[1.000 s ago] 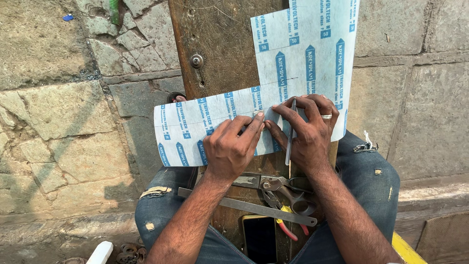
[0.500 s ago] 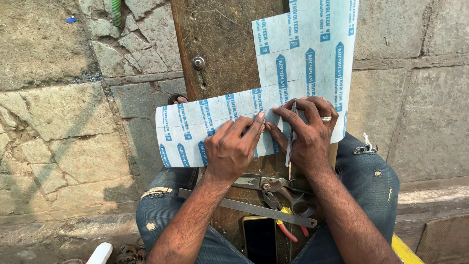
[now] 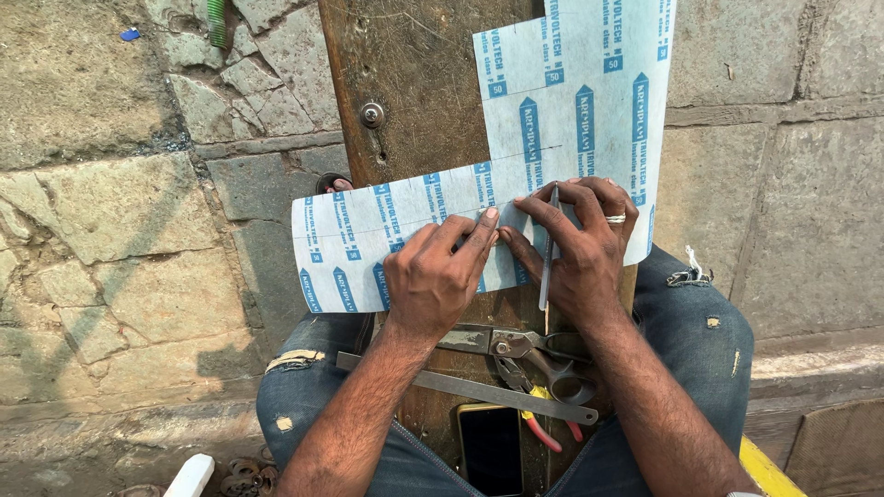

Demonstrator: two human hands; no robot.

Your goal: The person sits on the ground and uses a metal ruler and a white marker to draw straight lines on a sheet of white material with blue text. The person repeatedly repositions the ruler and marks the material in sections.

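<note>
- Head view, looking down: a dark wooden board (image 3: pixel 414 101) runs away from the person's lap, a round bolt head (image 3: pixel 372 114) set in it on the left side.
- Stone paving (image 3: pixel 101 230) lies left and right of the board; a green bit (image 3: pixel 217 20) and a small blue scrap (image 3: pixel 130 34) sit at top left.
- Near end of the board, close to the body: metal ruler (image 3: pixel 465 387) lying at a slant, scissors (image 3: pixel 516 344) above it, red-and-yellow-handled pliers (image 3: pixel 539 416) crossing it, dark phone (image 3: pixel 491 448) face up below. All of these are behind the wrists, clear of the sheet.
- Knees in torn blue jeans (image 3: pixel 709 340) flank the board; a white object (image 3: pixel 191 477) at bottom left, a yellow edge (image 3: pixel 764 468) at bottom right.
- White sheet with blue print (image 3: pixel 571 92), L-shaped, lies flat on the board; its left strip overhangs the board onto the paving.
- Left hand (image 3: pixel 433 281) presses down on the sheet, fingers together and flat, fingertips on the lower strip just beside the other hand. Grip holds nothing.
- Right hand (image 3: pixel 575 244), ring on one finger, fingers spread over the sheet's inner corner, grip clamped on a thin grey pen-like tool (image 3: pixel 548 248), tip up on the sheet.
- Sheet lies under both hands, mostly ahead of them.
</note>
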